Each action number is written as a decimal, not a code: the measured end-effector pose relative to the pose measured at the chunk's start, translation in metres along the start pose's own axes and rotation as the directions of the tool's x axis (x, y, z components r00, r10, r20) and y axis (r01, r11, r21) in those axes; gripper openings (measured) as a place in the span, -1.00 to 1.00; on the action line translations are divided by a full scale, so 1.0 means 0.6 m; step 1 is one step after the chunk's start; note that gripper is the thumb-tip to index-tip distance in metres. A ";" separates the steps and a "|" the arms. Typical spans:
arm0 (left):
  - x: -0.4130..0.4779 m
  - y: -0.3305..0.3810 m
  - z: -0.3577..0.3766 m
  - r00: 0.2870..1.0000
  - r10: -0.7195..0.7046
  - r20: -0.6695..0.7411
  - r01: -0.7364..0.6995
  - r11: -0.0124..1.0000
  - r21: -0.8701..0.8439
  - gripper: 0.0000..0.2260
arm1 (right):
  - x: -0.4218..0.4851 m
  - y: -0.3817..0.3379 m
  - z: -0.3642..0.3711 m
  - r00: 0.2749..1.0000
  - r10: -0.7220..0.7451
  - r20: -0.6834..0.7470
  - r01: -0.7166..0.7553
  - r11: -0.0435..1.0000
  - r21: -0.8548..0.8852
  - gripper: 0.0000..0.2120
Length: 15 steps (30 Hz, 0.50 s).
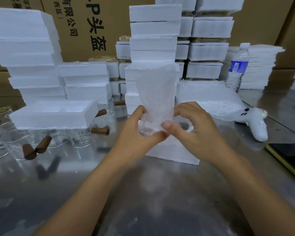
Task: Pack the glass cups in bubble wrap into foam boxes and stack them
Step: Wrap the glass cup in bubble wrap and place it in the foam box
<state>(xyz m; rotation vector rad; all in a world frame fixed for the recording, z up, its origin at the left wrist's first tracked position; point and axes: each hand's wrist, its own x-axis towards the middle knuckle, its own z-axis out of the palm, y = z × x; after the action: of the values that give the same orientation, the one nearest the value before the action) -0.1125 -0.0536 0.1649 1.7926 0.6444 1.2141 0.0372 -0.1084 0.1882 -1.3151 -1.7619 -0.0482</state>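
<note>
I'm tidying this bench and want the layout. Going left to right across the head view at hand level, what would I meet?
open foam box → left hand → bubble wrap, gripped by both hands → right hand → white controller → dark phone

Our left hand (134,135) and right hand (196,133) are bare. The left forearm (92,184) and right forearm (254,184) run uncovered to the lower edge of view. The right thumbnail (166,124) is short and rounded.
</note>
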 end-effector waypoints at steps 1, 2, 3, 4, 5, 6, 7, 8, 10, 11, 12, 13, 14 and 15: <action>-0.002 0.002 0.001 0.999 0.030 0.017 -0.031 0.999 0.045 -0.62 | 0.001 0.000 0.002 0.999 0.009 -0.043 -0.008 1.000 0.030 -0.84; -0.005 0.004 0.002 0.997 0.067 0.034 -0.070 0.993 0.094 -0.64 | 0.000 0.001 0.005 0.996 0.036 -0.079 -0.030 0.997 0.076 -0.79; -0.007 0.008 0.003 0.994 0.099 0.043 -0.104 0.985 0.136 -0.66 | 0.000 0.002 0.007 0.991 0.084 -0.107 -0.070 0.989 0.133 -0.76; -0.009 0.010 0.004 0.991 0.123 0.045 -0.129 0.978 0.166 -0.65 | 0.000 0.004 0.008 0.982 0.138 -0.127 -0.111 0.974 0.199 -0.76; -0.010 0.013 0.004 0.989 0.143 0.048 -0.149 0.971 0.186 -0.62 | 0.000 0.005 0.008 0.970 0.197 -0.141 -0.153 0.949 0.274 -0.82; -0.010 0.014 0.004 0.986 0.156 0.052 -0.163 0.966 0.200 -0.60 | 0.000 0.007 0.009 0.957 0.248 -0.151 -0.185 0.922 0.340 -0.89; -0.011 0.014 0.004 0.985 0.160 0.056 -0.169 0.962 0.215 -0.59 | 0.000 0.008 0.009 0.941 0.305 -0.147 -0.227 0.891 0.394 -0.86; -0.011 0.014 0.005 0.985 0.162 0.061 -0.172 0.959 0.226 -0.58 | 0.000 0.011 0.009 0.929 0.349 -0.124 -0.265 0.859 0.438 -0.75; -0.013 0.013 0.006 0.984 0.164 0.067 -0.174 0.961 0.213 -0.54 | 0.002 0.018 0.006 0.909 0.414 -0.055 -0.340 0.809 0.480 -0.55; -0.014 0.013 0.006 0.984 0.163 0.068 -0.173 0.966 0.194 -0.49 | 0.003 0.017 0.003 0.903 0.428 -0.019 -0.366 0.792 0.489 -0.51; -0.014 0.012 0.006 0.984 0.165 0.071 -0.175 0.968 0.179 -0.43 | 0.004 0.017 0.001 0.911 0.412 0.002 -0.359 0.792 0.493 -0.54; -0.015 0.011 0.006 0.982 0.174 0.079 -0.185 0.968 0.170 -0.37 | 0.005 0.015 -0.001 0.923 0.385 0.012 -0.341 0.801 0.492 -0.61; -0.015 0.011 0.006 0.978 0.187 0.089 -0.199 0.966 0.167 -0.33 | 0.005 0.014 -0.002 0.936 0.353 0.002 -0.311 0.822 0.477 -0.68; -0.015 0.011 0.006 0.976 0.196 0.097 -0.210 0.964 0.166 -0.31 | 0.004 0.011 -0.003 0.939 0.342 -0.019 -0.295 0.835 0.464 -0.73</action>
<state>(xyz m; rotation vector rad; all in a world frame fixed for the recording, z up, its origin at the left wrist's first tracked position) -0.1130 -0.0652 0.1654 2.0859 0.5453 1.2439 0.0430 -0.1045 0.1880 -1.2096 -1.3354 0.4567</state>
